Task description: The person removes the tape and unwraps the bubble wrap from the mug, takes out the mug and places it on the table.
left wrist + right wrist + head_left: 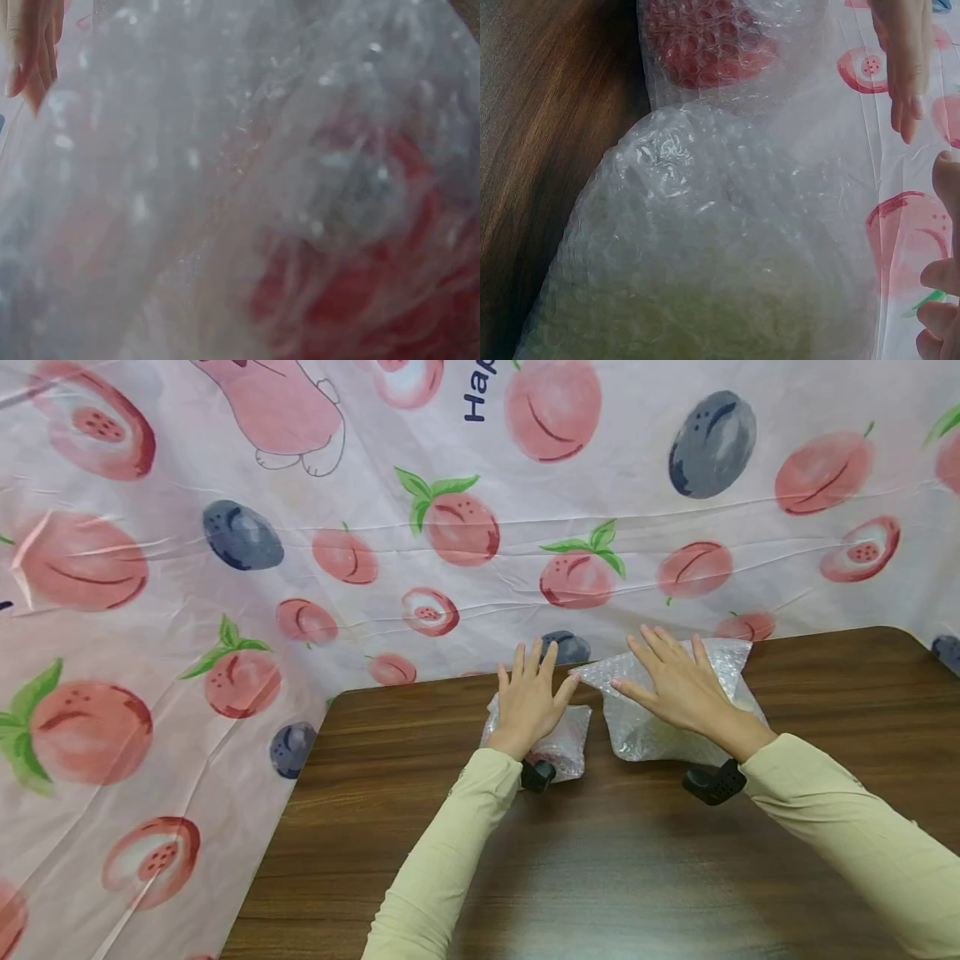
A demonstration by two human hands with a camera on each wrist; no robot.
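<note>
We record the left hand (pixel 529 696) lying flat, fingers straight and spread, on a small bubble-wrap bundle (pixel 564 745) with something red inside, at the far edge of the wooden table (pixel 615 860). The right hand (pixel 678 685), likewise flat and released, presses on a larger bubble-wrap bundle (pixel 645 735) just beside the first; its contents look pale yellowish in the right wrist view. A fruit-print sheet (pixel 225 568) hangs behind the table.

A dark wooden table (pixel 637 860) stands against a fruit-printed, seemingly plastic sheet (pixel 225 568).
</note>
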